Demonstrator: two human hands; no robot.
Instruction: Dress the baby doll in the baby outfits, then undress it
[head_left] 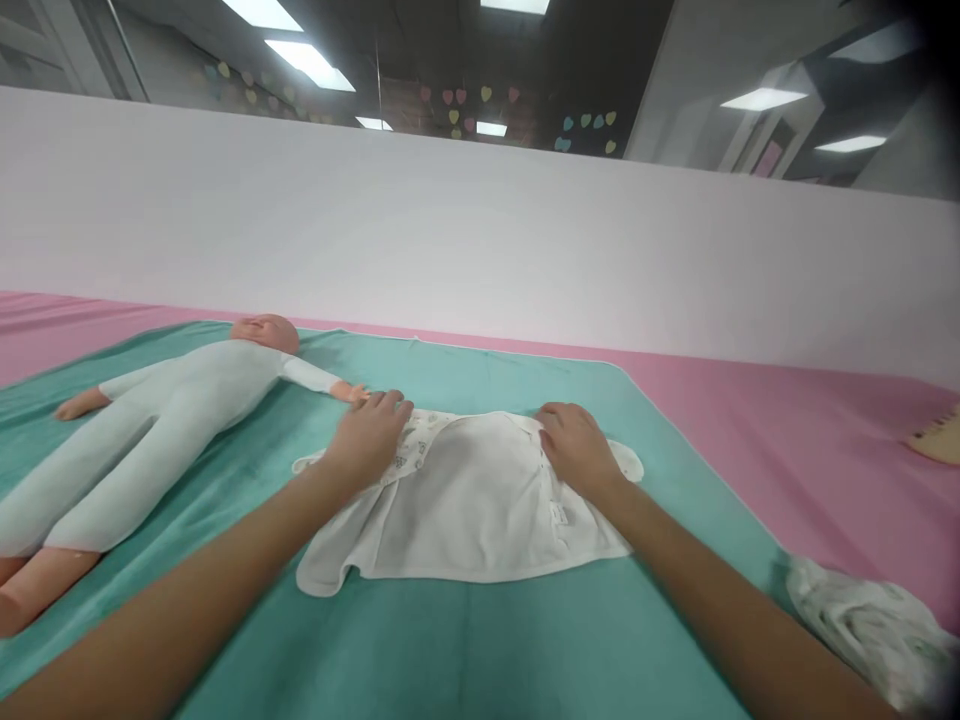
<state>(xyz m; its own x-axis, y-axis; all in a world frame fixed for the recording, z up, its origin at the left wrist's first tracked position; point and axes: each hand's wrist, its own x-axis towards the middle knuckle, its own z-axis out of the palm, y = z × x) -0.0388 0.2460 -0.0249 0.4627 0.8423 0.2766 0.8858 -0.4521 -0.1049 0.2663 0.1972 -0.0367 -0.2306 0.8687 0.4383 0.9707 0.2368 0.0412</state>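
Note:
A small white baby garment lies spread on a teal towel. My left hand rests flat on the garment's left shoulder, fingers stretched out. On the garment's right side my right hand presses down, its fingers curled slightly over the fabric edge. A baby doll in a pale one-piece lies on its back to the left, its outstretched hand almost touching my left fingertips.
The towel lies on a pink surface backed by a white partition. A crumpled white cloth sits at the lower right. A tan object pokes in at the right edge.

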